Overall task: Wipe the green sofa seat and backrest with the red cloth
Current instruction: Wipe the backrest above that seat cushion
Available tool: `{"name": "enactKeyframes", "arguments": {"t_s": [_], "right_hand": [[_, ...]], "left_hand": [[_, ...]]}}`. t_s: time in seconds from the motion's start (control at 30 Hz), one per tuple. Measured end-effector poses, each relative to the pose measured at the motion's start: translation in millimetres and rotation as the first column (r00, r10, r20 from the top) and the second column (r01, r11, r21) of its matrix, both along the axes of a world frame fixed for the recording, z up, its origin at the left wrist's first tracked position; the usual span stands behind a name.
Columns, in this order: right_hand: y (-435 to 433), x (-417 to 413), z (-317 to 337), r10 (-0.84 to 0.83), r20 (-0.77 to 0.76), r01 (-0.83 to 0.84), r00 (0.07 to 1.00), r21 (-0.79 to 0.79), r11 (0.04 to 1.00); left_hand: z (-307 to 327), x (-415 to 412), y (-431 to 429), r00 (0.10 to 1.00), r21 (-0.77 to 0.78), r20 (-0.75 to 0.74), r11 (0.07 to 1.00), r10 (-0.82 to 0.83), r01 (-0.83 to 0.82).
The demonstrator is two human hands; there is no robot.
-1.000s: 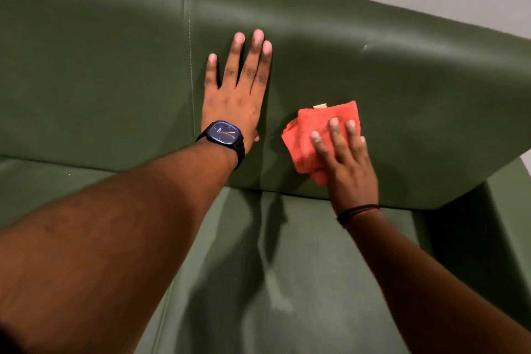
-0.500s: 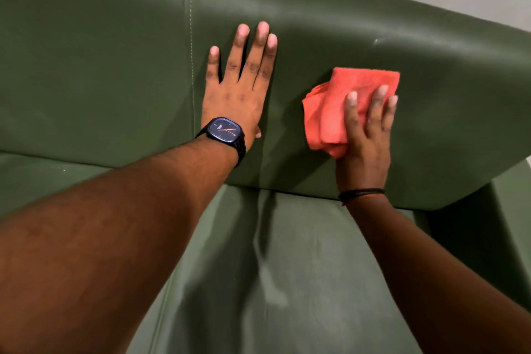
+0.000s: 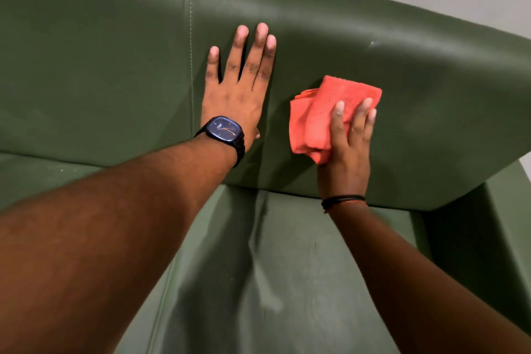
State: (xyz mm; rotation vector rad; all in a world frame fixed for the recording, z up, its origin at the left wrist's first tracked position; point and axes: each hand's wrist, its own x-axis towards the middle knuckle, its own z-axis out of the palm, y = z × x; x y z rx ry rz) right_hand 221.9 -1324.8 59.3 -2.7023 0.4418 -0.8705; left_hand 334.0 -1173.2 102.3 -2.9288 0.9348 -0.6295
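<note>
- Two forearms of mine reach forward over the sofa seat (image 3: 301, 267), which lies nearest me; its green surface shows faint streaks and a few pale specks at the left edge, so I judge the seat may need a pass, though I cannot tell whether it has had one.
- Beyond the seat, my right hand (image 3: 349, 146) presses the red cloth (image 3: 324, 118) flat against the backrest (image 3: 115, 66); the fingers lie spread over the folded cloth and pin it, and a dark band sits on that wrist.
- Just beside the cloth, to its left, my left hand (image 3: 238, 95) lies open, palm flat on the backrest with nothing in it, bracing me; a dark watch (image 3: 224, 131) is on that wrist, next to the stitched seam (image 3: 190, 52).
- Farther up, the top of the backrest carries a small pale mark (image 3: 372, 43) above and right of the cloth, not yet reached by it.
- As I judge it, the wiping is mid-way on the backrest: the upper band and the far right stretch are left to cover.
</note>
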Motion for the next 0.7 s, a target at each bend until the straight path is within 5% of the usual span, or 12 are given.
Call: {"name": "enactKeyframes", "arguments": {"t_s": [0.2, 0.37, 0.53, 0.7], "right_hand": [[-24.4, 33.3, 58.3, -0.151, 0.225, 0.139, 0.963, 0.068, 0.988], [-22.0, 21.5, 55.8, 0.038, 0.134, -0.028, 0.990, -0.074, 0.997], [-17.9, 31.7, 62.1, -0.022, 0.147, 0.022, 0.989, 0.001, 1.000], [-15.5, 16.5, 46.8, 0.206, -0.002, -0.202, 0.978, -0.203, 0.958]], "left_hand": [[2.4, 2.6, 5.5, 1.000, 0.018, 0.006, 1.000, -0.010, 0.010], [3.4, -1.3, 0.9, 1.000, -0.009, -0.014, 1.000, -0.002, 0.002], [3.9, -1.8, -1.1, 0.999, -0.022, -0.034, 1.000, 0.002, -0.003], [3.9, -2.4, -0.8, 0.999, -0.067, -0.044, 0.998, -0.021, 0.018]]}}
